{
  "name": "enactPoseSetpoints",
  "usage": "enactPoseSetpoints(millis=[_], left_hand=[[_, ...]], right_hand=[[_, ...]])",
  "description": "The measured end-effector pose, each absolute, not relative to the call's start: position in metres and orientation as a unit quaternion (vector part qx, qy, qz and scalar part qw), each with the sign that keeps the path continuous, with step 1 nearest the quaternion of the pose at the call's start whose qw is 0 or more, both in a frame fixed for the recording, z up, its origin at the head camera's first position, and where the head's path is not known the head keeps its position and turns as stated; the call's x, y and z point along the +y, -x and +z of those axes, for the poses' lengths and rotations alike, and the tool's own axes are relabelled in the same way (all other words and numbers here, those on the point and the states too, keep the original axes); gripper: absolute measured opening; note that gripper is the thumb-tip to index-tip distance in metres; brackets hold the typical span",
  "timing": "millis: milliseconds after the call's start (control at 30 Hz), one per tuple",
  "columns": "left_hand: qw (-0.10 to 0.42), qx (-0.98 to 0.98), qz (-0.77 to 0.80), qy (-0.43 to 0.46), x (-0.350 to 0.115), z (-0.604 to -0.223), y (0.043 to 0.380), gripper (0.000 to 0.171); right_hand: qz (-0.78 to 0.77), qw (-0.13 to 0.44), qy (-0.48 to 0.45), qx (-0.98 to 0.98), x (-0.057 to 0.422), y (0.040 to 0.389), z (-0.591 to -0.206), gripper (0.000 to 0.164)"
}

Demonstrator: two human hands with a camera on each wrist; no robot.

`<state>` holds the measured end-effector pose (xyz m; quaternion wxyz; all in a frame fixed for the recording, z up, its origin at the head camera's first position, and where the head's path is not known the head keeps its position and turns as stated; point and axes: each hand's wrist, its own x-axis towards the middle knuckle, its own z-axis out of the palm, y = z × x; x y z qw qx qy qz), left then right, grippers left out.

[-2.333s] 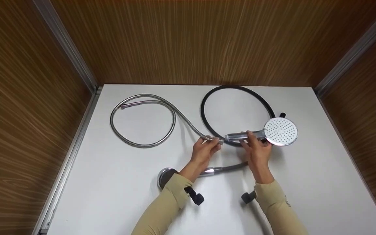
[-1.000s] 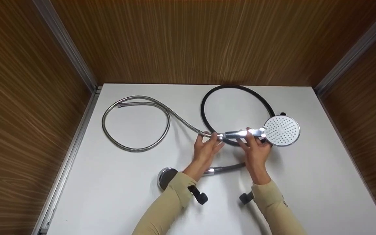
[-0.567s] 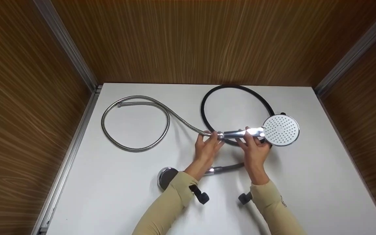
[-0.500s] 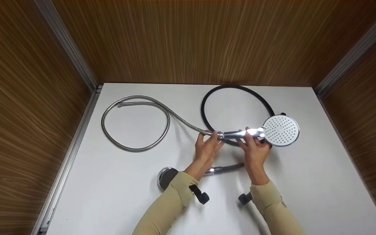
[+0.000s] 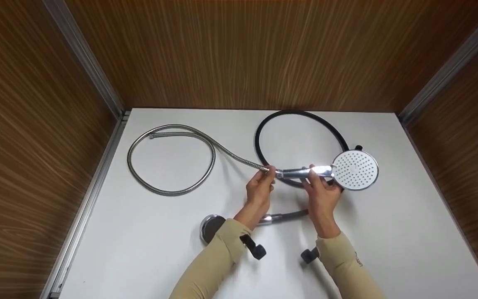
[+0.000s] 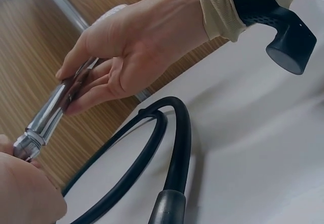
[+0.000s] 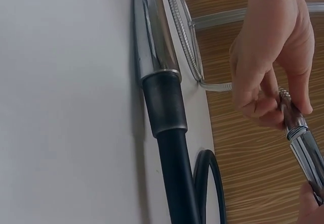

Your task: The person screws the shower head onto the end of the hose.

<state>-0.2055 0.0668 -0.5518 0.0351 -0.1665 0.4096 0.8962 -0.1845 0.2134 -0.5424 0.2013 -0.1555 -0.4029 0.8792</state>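
Note:
My left hand (image 5: pixel 259 190) pinches the end fitting of a silver metal shower hose (image 5: pixel 239 159), where it meets the handle of a chrome shower head. My right hand (image 5: pixel 323 197) holds that shower head (image 5: pixel 355 169) by its handle, its white dotted face turned up. In the right wrist view the hose's metal fitting (image 7: pixel 291 114) is in line with the handle, with a threaded ring showing between them. The left wrist view shows the right hand's thumb and fingers around the chrome handle (image 6: pixel 49 112). The rest of the silver hose lies looped on the table.
A black hose (image 5: pixel 259 133) loops on the white table (image 5: pixel 139 241) behind and under the hands. It leads to a second shower head (image 5: pixel 210 228), partly hidden by the left forearm. Wood-grain panels (image 5: pixel 239 54) stand at the back and sides.
The hose end, apart from the handle at first, now meets it. Lately the left hand's fingers have curled in closer around the fitting, and the shower head has shifted slightly left.

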Motion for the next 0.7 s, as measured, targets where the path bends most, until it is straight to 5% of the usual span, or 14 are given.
enactPoseSetpoints(millis=[200, 400, 533, 600, 700], left_hand=[[0.035, 0.355, 0.918, 0.171, 0.0692, -0.5496, 0.2077, 0.007], [0.01, 0.369, 0.911, 0.181, 0.0704, -0.5469, 0.2062, 0.08], [-0.016, 0.398, 0.9, 0.174, 0.0709, -0.5437, 0.2051, 0.107], [-0.018, 0.417, 0.894, 0.165, 0.0702, -0.5424, 0.2051, 0.107], [-0.007, 0.459, 0.877, 0.142, 0.0683, -0.5438, 0.2076, 0.074]], right_hand=[[0.885, 0.209, 0.144, -0.391, 0.2124, 0.1871, -0.5453, 0.08], [0.883, 0.21, 0.152, -0.392, 0.2136, 0.1878, -0.5462, 0.074], [0.878, 0.212, 0.162, -0.397, 0.2125, 0.1876, -0.5454, 0.07], [0.877, 0.21, 0.164, -0.401, 0.2123, 0.1874, -0.5449, 0.073], [0.875, 0.212, 0.161, -0.405, 0.2128, 0.1876, -0.544, 0.079]])
